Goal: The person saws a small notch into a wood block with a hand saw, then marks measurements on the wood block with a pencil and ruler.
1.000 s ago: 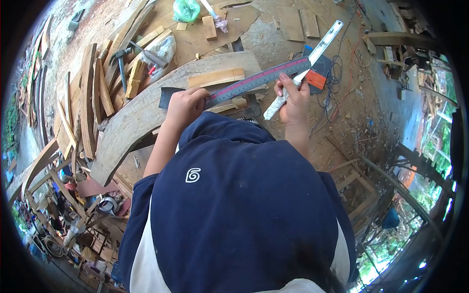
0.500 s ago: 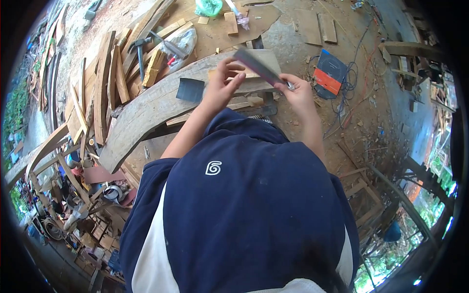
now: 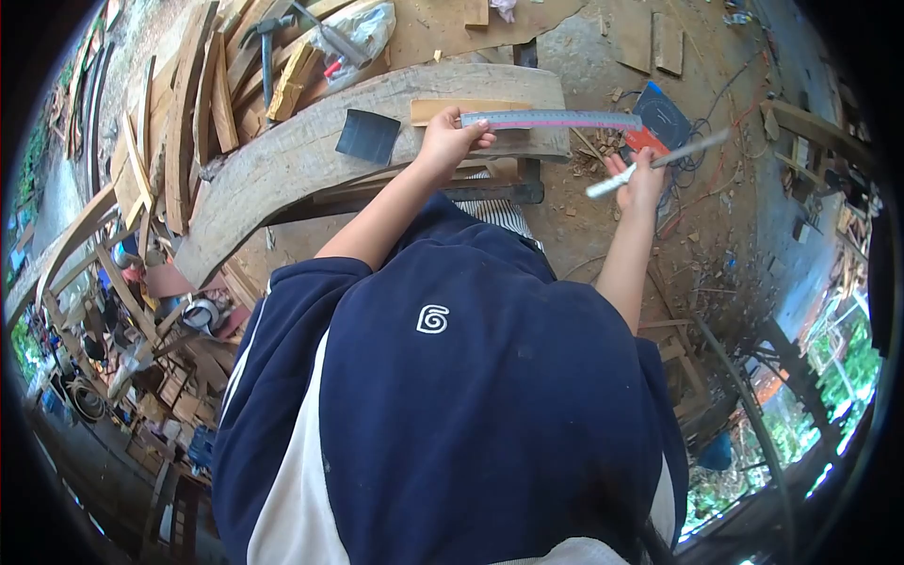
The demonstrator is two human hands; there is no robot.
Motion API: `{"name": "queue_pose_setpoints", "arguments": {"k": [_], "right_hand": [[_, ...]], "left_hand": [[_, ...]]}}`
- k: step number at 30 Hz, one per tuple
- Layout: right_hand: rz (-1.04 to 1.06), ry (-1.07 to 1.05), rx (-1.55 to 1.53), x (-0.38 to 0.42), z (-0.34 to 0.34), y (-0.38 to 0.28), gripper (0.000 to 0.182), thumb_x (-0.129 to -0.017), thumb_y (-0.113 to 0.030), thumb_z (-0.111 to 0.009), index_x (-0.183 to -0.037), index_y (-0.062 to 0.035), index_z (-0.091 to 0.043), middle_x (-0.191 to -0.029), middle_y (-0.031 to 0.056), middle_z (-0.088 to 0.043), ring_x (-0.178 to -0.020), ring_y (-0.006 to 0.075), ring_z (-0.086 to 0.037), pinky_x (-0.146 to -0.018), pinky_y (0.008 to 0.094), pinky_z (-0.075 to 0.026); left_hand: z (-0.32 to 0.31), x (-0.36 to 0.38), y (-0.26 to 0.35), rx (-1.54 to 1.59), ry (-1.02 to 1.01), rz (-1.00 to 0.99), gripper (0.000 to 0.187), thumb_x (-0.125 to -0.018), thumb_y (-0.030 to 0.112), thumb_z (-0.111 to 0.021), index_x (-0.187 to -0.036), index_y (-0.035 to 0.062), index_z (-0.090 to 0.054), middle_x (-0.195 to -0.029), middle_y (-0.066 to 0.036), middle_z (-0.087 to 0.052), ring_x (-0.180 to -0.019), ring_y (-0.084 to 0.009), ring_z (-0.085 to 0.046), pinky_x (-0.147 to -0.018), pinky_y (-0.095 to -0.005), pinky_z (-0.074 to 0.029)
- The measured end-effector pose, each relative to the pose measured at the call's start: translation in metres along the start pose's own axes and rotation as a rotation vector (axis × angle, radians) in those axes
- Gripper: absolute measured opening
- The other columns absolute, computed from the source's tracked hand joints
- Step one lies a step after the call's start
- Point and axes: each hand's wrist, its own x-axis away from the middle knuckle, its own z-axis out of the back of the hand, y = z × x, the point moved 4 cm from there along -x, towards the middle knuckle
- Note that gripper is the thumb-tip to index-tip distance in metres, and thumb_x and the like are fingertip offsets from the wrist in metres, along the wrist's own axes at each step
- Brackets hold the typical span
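My left hand (image 3: 454, 139) pinches one end of a ruler (image 3: 556, 120) with a pinkish lower edge. The ruler points right, above the curved wooden plank (image 3: 254, 193), and its far end reaches toward my right hand (image 3: 642, 179). That hand is closed around a slim tool (image 3: 610, 184), white at one end with a long greyish part at the other; motion blur hides its exact kind. Behind the ruler, a pale wood strip (image 3: 433, 110) lies on the plank. A dark, slightly curled sheet (image 3: 367, 137) rests to the left of my left forearm.
A hammer (image 3: 267, 58), wood offcuts (image 3: 295, 83) and a plastic bag (image 3: 369, 36) lie beyond the plank. On the ground at right is a blue and orange flat item (image 3: 665, 115) beside coiled cables. Timber lengths (image 3: 196, 113) are piled on the left.
My right hand has come off the ruler and moved right with the slim tool. My left hand, formerly loose beside the ruler, now grips its left end. The ruler has turned nearly level.
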Motion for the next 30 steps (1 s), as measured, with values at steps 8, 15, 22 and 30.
{"name": "queue_pose_setpoints", "arguments": {"k": [8,15,22,30], "right_hand": [[0.022,-0.047,-0.279,-0.052,-0.024,0.066,0.047,-0.084,0.017,-0.066,-0.092,-0.0156,-0.033,-0.106,0.0142,-0.057,-0.101,0.0325,-0.064,-0.09,0.0603,-0.057],[0.156,-0.103,-0.28,-0.085,-0.002,0.057,0.044,-0.084,0.015,-0.067,-0.089,-0.0157,-0.036,-0.1,0.0075,-0.056,-0.095,0.0273,-0.066,-0.089,0.0558,-0.06],[0.185,-0.094,-0.333,-0.088,-0.002,0.052,0.042,-0.085,0.015,-0.066,-0.087,-0.0157,-0.038,-0.094,0.0064,-0.06,-0.101,0.0293,-0.067,-0.087,0.0519,-0.06],[0.197,-0.081,-0.375,-0.087,-0.005,0.048,0.039,-0.085,0.015,-0.066,-0.084,-0.0136,-0.039,-0.099,0.0135,-0.064,-0.107,0.0363,-0.067,-0.091,0.0551,-0.059]], "left_hand": [[-0.022,-0.004,-0.002,-0.495,0.137,-0.192,0.032,-0.091,0.01,-0.072,-0.116,-0.0001,-0.055,-0.098,-0.013,-0.068,-0.074,-0.0179,-0.068,-0.067,-0.029,-0.056],[-0.036,0.01,-0.007,-1.515,0.039,-0.798,0.058,-0.09,0.033,-0.068,-0.143,0.0184,-0.05,-0.14,-0.009,-0.051,-0.133,-0.027,-0.043,-0.109,-0.0448,-0.033],[-0.046,0.007,-0.032,-1.818,0.128,-0.78,0.064,-0.09,0.04,-0.064,-0.149,0.0214,-0.045,-0.153,0.0,-0.04,-0.14,-0.0264,-0.033,-0.115,-0.043,-0.023],[-0.051,0.006,-0.042,-1.843,0.145,-0.743,0.072,-0.086,0.035,-0.066,-0.152,0.0245,-0.041,-0.153,0.002,-0.04,-0.14,-0.0244,-0.032,-0.116,-0.0481,-0.011]]}}
